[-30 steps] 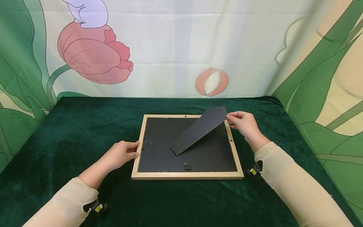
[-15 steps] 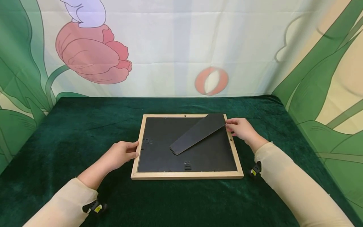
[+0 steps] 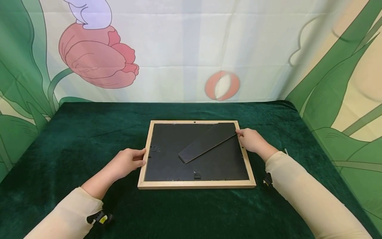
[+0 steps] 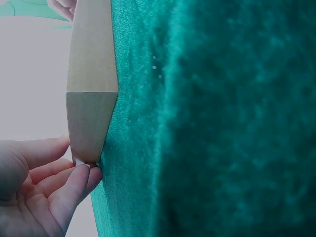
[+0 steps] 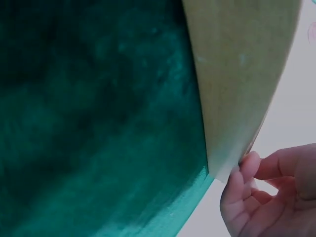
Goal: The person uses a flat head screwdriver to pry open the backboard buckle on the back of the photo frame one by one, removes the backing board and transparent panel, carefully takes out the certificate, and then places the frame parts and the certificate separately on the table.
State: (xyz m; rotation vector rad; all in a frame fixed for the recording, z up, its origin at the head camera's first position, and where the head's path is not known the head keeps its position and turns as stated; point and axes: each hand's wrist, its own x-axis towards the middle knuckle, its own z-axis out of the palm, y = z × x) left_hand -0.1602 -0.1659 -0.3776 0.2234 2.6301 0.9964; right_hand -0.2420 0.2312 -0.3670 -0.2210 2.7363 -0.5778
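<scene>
A light wooden picture frame (image 3: 197, 184) lies face down on the green velvet table, its black backing board (image 3: 167, 162) facing up. A black stand flap (image 3: 207, 142) hinged to the backing lies nearly flat, slanting toward the far right corner. My right hand (image 3: 240, 133) pinches the flap's far tip by the frame's right rail. My left hand (image 3: 142, 158) grips the frame's left rail, thumb on top. In the left wrist view, fingers (image 4: 74, 185) hold the wooden edge (image 4: 91, 89). In the right wrist view, fingertips (image 5: 242, 173) touch the wooden edge (image 5: 237, 74).
The green velvet cloth (image 3: 89, 139) covers the whole table. A painted flower backdrop (image 3: 179, 49) closes off the back and both sides. Small metal clips (image 3: 197, 174) sit on the backing board. A wrist camera strap (image 3: 99, 219) shows at my left sleeve.
My right hand has lowered the stand flap from a raised tilt to almost flat against the backing. The left hand and the frame have stayed put.
</scene>
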